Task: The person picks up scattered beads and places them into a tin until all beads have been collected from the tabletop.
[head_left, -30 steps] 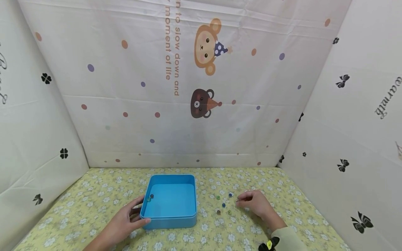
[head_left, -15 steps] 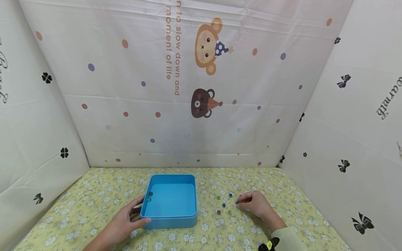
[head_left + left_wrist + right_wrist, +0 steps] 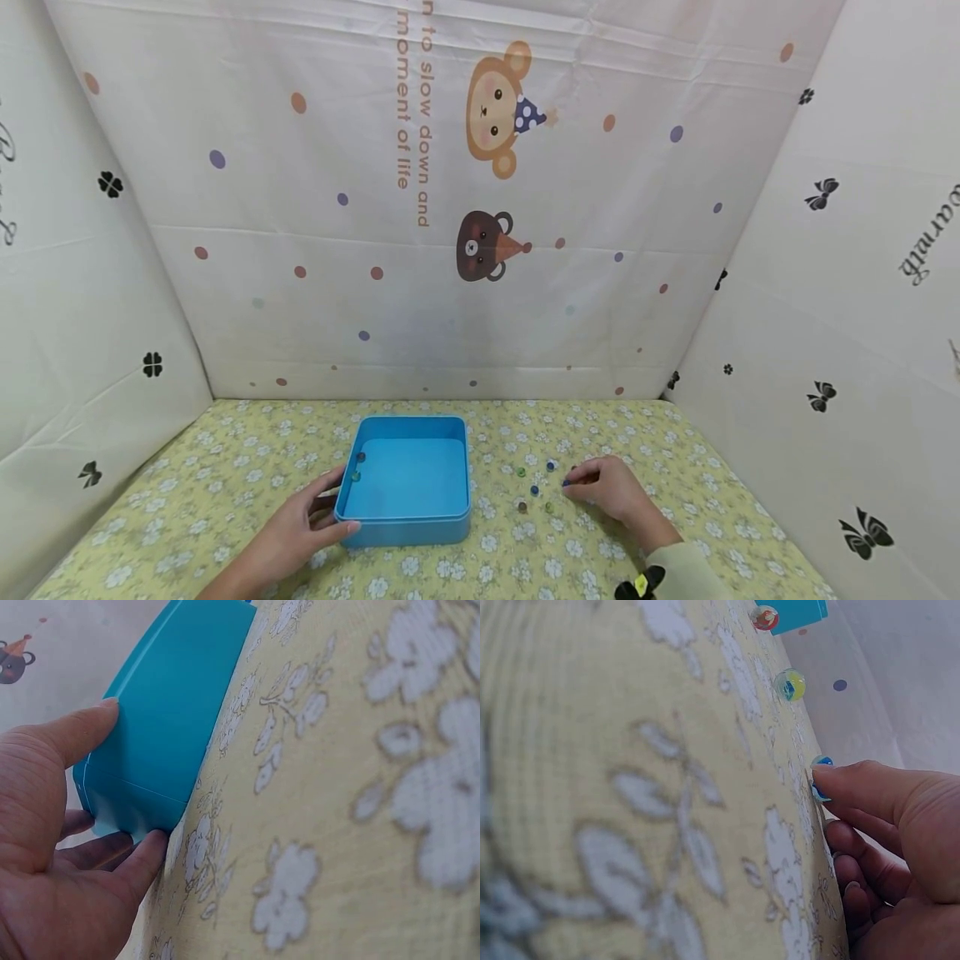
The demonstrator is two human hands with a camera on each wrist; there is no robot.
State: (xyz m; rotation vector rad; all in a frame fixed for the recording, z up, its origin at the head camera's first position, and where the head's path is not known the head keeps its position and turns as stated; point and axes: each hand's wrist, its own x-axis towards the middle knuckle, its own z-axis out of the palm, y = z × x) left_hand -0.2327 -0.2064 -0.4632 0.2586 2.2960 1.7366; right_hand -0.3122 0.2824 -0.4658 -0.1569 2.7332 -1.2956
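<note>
In the head view my left hand [image 3: 296,532] grips the near left corner of a square blue box [image 3: 405,531], thumb at the rim and fingers against the side. Inside the box, a reddish-brown marble [image 3: 361,457] and a green marble [image 3: 356,477] lie along the left wall. To the right, my right hand [image 3: 611,489] pinches a blue marble [image 3: 820,793] low over the cloth, thumb tip against it. A second blue marble [image 3: 823,760] shows just past the thumb in the right wrist view.
Loose marbles lie between box and right hand: a green one [image 3: 521,472], dark blue ones [image 3: 535,490], a brown one [image 3: 522,507] and a yellowish one [image 3: 548,507]. Yellow flowered cloth [image 3: 247,467] covers the table, with a printed white sheet [image 3: 300,308] behind.
A blue marble has come into sight at my right fingertips. The reddish-brown marble in the box has rolled toward the back along the left wall. My left hand stays put.
</note>
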